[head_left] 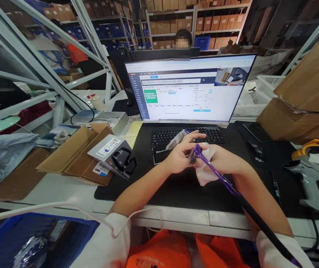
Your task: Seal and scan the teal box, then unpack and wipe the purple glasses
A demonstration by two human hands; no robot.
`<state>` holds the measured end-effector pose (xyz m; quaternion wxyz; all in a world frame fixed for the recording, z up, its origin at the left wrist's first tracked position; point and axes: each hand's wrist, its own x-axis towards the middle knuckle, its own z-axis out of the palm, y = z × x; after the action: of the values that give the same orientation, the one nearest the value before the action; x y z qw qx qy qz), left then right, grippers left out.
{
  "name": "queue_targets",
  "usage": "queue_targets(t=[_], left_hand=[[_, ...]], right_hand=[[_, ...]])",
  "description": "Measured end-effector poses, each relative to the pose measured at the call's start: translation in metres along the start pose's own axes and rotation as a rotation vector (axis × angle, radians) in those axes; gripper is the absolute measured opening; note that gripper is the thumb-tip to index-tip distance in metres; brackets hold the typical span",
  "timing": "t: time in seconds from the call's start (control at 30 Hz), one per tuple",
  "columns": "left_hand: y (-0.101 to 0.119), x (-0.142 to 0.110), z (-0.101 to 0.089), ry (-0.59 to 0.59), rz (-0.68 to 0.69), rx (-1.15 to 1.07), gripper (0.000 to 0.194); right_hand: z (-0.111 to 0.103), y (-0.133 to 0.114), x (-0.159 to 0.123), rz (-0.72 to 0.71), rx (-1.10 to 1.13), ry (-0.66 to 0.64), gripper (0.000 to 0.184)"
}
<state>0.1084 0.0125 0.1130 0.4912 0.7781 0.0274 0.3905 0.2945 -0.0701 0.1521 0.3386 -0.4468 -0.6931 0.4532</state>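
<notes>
My left hand (179, 158) is closed around the near end of a slender rod (218, 175), glossy purple with a hooked tip and a long black lower part. The rod slants down over my right forearm to the lower right edge. A small shiny part shows at my left fingers, its kind hidden. My right hand (223, 160) is closed on a crumpled white cloth or tissue (205, 178), pressed close to the rod's tip. Behind my left hand a greyish crumpled wrapper (176, 140) lies over the keyboard (159, 137).
A lit monitor (182, 100) stands ahead. To the left are an open carton (67, 152) and a grey printed box (111, 152). On the right lie a mouse (256, 150), a pen (275, 186), a barcode scanner (310, 186) and stacked cartons (296, 119). A person sits behind the monitor.
</notes>
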Motion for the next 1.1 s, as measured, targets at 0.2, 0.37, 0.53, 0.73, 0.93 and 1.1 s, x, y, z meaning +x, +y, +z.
queue_targets(t=[0.2,0.37,0.53,0.73,0.93,1.1], left_hand=[[-0.009,-0.001,0.006,-0.023,-0.021,-0.120,0.053],[-0.017,-0.002,0.010,0.011,-0.036,-0.136,0.059],[-0.011,-0.003,0.011,0.063,0.008,-0.087,0.053],[-0.005,-0.003,0.012,0.054,0.037,-0.103,0.049],[-0.006,-0.003,0.013,0.050,0.059,-0.079,0.051],[-0.003,-0.003,0.010,0.060,0.080,0.029,0.051]], right_hand=[[-0.002,-0.007,0.002,-0.014,-0.008,-0.025,0.025],[-0.007,0.002,0.001,0.035,0.080,-0.093,0.035],[-0.004,0.010,0.001,0.030,0.182,-0.040,0.034],[-0.003,0.008,0.001,0.033,0.071,-0.025,0.028],[-0.005,0.013,0.002,0.027,0.039,-0.046,0.032],[-0.005,0.013,-0.001,0.052,0.112,-0.032,0.035]])
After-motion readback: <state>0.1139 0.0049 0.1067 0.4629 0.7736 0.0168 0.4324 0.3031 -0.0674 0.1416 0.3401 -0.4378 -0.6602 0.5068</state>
